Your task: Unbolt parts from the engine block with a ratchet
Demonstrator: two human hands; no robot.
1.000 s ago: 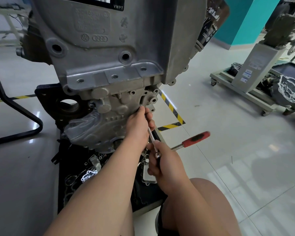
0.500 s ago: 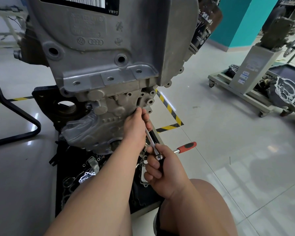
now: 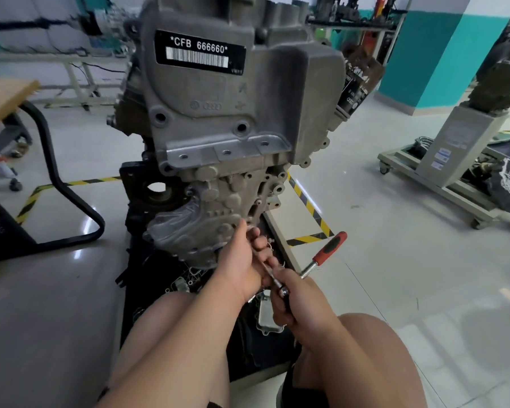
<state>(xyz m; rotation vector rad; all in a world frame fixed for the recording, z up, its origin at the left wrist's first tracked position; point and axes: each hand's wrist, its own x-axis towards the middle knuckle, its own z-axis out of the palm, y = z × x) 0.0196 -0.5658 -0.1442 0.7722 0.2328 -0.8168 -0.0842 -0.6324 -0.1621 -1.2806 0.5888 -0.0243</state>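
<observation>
The red-handled ratchet [image 3: 329, 250] has swung slightly up; right grip [image 3: 304, 308] clasps its head, left grip [image 3: 242, 260] holds its chrome extension [image 3: 273, 278].

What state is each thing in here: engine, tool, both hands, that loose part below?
engine block: standing upright
ratchet: red handle points right, unheld
extension bar: slants up toward the engine block
left hand: grips the extension bar
right hand: grips the ratchet at its head
metal cover: lies loose on the black mat
</observation>
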